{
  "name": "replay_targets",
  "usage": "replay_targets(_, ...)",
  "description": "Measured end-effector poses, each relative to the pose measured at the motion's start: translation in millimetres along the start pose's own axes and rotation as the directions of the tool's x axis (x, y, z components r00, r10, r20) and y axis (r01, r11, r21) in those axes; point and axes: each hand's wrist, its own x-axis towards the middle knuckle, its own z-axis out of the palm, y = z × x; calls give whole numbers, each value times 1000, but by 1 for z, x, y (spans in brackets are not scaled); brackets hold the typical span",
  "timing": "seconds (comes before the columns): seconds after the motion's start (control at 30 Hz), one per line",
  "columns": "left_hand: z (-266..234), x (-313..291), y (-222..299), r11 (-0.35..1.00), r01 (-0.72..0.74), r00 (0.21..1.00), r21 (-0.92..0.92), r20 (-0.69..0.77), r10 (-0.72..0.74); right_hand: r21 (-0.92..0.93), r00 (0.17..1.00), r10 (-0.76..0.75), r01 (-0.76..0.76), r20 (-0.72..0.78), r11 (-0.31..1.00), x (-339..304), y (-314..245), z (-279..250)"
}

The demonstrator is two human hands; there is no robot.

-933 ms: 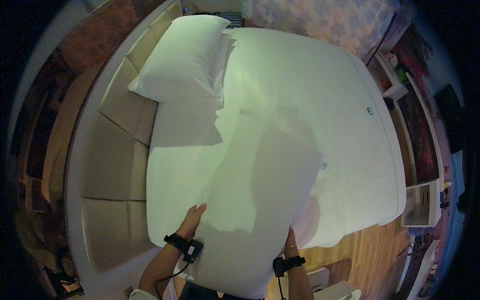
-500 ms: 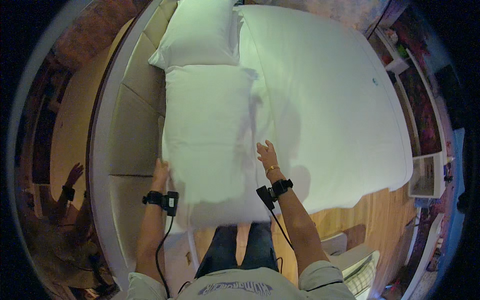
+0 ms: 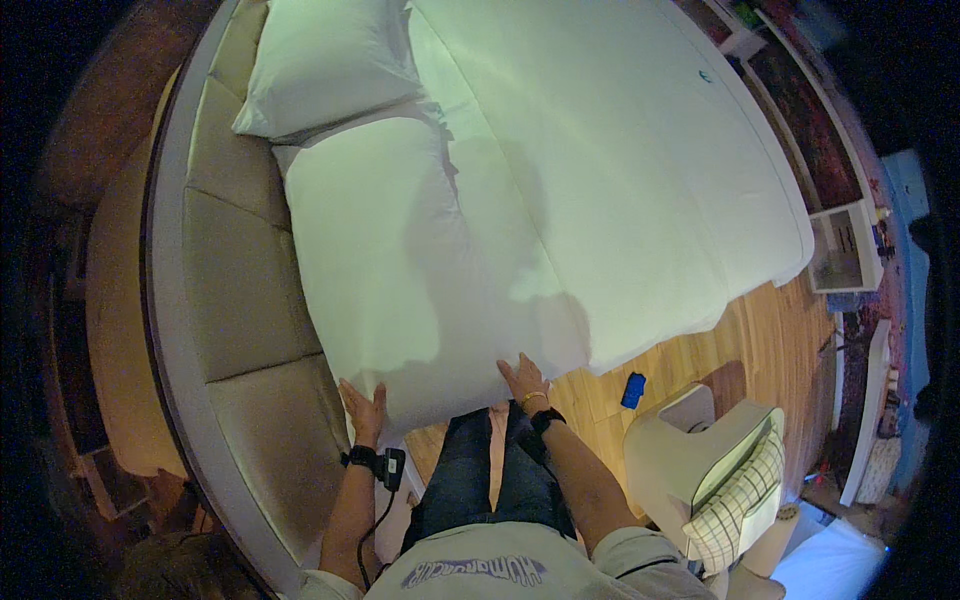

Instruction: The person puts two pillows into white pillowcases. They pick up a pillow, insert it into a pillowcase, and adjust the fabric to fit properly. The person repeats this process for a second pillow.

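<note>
A white pillow (image 3: 350, 240) lies flat on the bed, beside the padded headboard, with a shadow across its right part. Near the bed's close edge, my left hand (image 3: 365, 408) is at the pillow's lower left corner, thumb and fingers apart. My right hand (image 3: 524, 380) rests at the near white edge to the right, fingers spread. Neither hand grips anything I can see. A second white pillow (image 3: 330, 65) lies beyond, its near edge meeting the first. To the right a white duvet (image 3: 620, 180) covers the mattress.
The beige padded headboard (image 3: 245, 290) runs along the left. On the wooden floor (image 3: 690, 350) lies a small blue object (image 3: 633, 390). A pale armchair (image 3: 650, 450) with a checked cushion (image 3: 735, 500) stands at the lower right. A white shelf unit (image 3: 845, 250) is at far right.
My view has shifted and turned. Both hands have come back to the bed's near edge, the left from the pillow's headboard side, the right from above the duvet side.
</note>
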Motion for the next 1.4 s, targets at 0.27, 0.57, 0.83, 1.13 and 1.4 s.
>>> replay_targets(0.27, 10, -53, 100, 775, -365, 929, 516, 139, 344, -189, 767, -557, 524, -319, 830, -6, -22, 42)
replay_targets(0.57, 53, -67, 124, 301, -579, 771, 758, 390, 504, 3, 925, -317, 324, 210, 946, -76, 37, -21)
replay_targets(0.83, 187, -145, 207, 308, -900, 434, 310, 709, 556, 247, 990, -46, 78, -132, 966, -177, 275, -101)
replay_targets(1.13, 377, -533, 312, 32, -822, -523, -569, 775, 355, 485, 758, 525, -317, -387, 815, -330, 561, -90)
replay_targets(1.4, 425, -730, 310, -28, -794, -607, -607, 794, 32, 925, 324, 874, 3, -361, 380, -405, 634, -67)
